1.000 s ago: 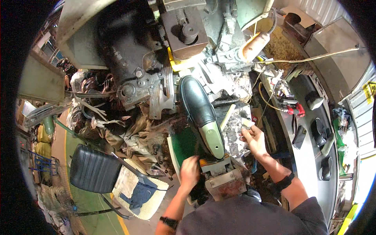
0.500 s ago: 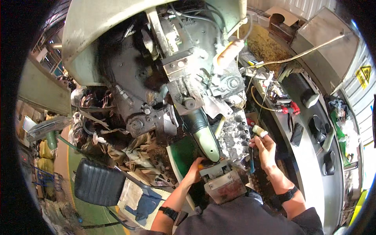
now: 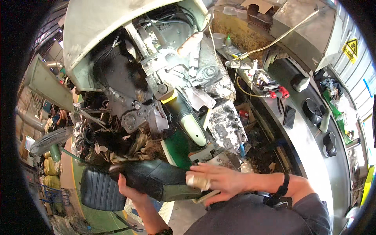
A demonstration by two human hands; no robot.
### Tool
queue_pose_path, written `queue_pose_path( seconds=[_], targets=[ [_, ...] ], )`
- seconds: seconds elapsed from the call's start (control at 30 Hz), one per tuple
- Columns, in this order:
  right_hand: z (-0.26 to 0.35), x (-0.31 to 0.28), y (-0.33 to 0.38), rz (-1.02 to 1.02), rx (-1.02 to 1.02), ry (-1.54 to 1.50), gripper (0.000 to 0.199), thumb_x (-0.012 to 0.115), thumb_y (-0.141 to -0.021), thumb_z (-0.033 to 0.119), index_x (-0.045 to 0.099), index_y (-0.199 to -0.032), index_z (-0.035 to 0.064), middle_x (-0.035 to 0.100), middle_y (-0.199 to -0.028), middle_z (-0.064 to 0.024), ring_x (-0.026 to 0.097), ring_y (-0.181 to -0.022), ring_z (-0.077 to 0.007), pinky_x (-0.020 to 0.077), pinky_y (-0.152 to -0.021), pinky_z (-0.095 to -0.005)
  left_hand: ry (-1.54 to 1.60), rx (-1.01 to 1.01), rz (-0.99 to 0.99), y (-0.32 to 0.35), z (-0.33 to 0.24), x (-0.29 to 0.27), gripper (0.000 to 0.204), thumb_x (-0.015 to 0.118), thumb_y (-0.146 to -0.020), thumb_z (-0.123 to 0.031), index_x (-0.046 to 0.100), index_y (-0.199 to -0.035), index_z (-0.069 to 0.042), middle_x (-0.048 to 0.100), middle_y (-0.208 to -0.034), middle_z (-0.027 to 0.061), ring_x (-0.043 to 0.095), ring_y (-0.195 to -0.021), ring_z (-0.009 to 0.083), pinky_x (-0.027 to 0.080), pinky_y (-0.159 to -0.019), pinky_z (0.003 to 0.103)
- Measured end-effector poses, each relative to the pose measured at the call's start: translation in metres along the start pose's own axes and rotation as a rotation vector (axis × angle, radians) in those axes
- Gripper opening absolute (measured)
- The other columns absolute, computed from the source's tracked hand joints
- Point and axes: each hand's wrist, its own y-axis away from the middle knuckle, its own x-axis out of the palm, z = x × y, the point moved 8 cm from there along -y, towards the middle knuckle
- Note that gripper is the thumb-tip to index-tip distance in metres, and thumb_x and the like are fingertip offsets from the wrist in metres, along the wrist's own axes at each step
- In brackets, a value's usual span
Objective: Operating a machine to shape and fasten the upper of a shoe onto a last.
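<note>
Two hands share one dark shoe (image 3: 150,176), which lies level across the near side of the scene, between the machine (image 3: 150,84) and the person's dark shirt (image 3: 254,215). The left hand (image 3: 135,192) holds its toe at the left, thumb up against the near side, the other fingers mostly hidden beneath. The right hand (image 3: 227,181), at the heel end on the right, has its fingers closed around one pale piece (image 3: 197,182); whether that piece presses on the shoe cannot be told. A second shoe (image 3: 181,107), on a pale green last (image 3: 194,129), sits farther off in the machine, apart from the first. One chair (image 3: 102,190) stands at the near left, its black back partly behind the held toe, leaving little visible room there. A narrow gap of floor (image 3: 187,215) shows between its seat and the shirt. Along the right, one long surface (image 3: 309,160) curves with its bright edge toward the person; it carries one black flat device (image 3: 289,116) and one red tool (image 3: 281,93), while three dark shoe-shaped pieces (image 3: 313,111) line the belt beyond, well apart from the hands.
</note>
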Motion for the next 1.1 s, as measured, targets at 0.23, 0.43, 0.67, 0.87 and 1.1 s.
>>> queue_pose_path(
  seconds=[0.23, 0.43, 0.67, 0.87, 1.1],
  targets=[
    [0.026, -0.056, 0.076, -0.397, -0.095, 0.359, 0.063, 0.067, -0.085, 0.033, 0.052, -0.138, 0.0022, 0.046, -0.153, -0.0263, 0.040, -0.144, -0.0491, 0.0311, -0.118, -0.0659, 0.137, -0.202, 0.362, 0.031, 0.077, 0.156, 0.058, 0.058, -0.091, -0.035, 0.055, -0.136, 0.000, 0.064, -0.127, 0.0174, 0.060, -0.118, 0.0329, 0.045, -0.106, 0.049],
    [0.046, -0.097, 0.202, -0.563, 0.161, 0.437, 0.069, 0.077, -0.086, 0.031, 0.052, -0.143, 0.0027, 0.043, -0.155, -0.0260, 0.039, -0.143, -0.0519, 0.0328, -0.117, -0.0633, 0.033, -0.524, 0.511, 0.099, 0.199, 0.257, 0.054, 0.062, -0.091, -0.032, 0.058, -0.134, -0.001, 0.065, -0.128, 0.0144, 0.062, -0.119, 0.0308, 0.047, -0.106, 0.046],
    [0.052, -0.081, 0.502, -1.838, 0.900, -0.494, 0.088, 0.088, -0.076, 0.017, 0.045, -0.152, 0.0028, 0.061, -0.135, -0.0112, 0.060, -0.120, -0.0222, 0.0461, -0.105, -0.0361, -0.427, -1.037, 0.798, 0.224, 0.452, 0.290, 0.044, 0.070, -0.097, -0.032, 0.062, -0.129, -0.004, 0.071, -0.114, 0.0091, 0.069, -0.105, 0.0220, 0.055, -0.096, 0.040],
    [0.218, 0.002, 0.801, -2.579, 0.796, -0.559, 0.058, 0.078, -0.083, 0.036, 0.059, -0.127, 0.0029, 0.066, -0.117, -0.0125, 0.066, -0.097, -0.0265, 0.0577, -0.079, -0.0389, -0.965, -0.713, 0.852, 0.211, 0.542, 0.234, 0.035, 0.069, -0.099, -0.018, 0.063, -0.128, 0.000, 0.071, -0.111, 0.0099, 0.070, -0.100, 0.0197, 0.057, -0.090, 0.034],
    [0.359, -0.005, 0.923, -1.634, 2.038, 1.021, 0.078, 0.078, -0.084, 0.015, 0.039, -0.150, 0.0063, 0.056, -0.136, -0.0206, 0.059, -0.123, -0.0326, 0.0548, -0.099, -0.0446, -0.999, -0.584, 0.690, 0.153, 0.531, 0.211, 0.027, 0.071, -0.097, -0.015, 0.067, -0.121, -0.001, 0.072, -0.101, 0.0045, 0.067, -0.086, 0.0119, 0.054, -0.074, 0.026]
  ],
)
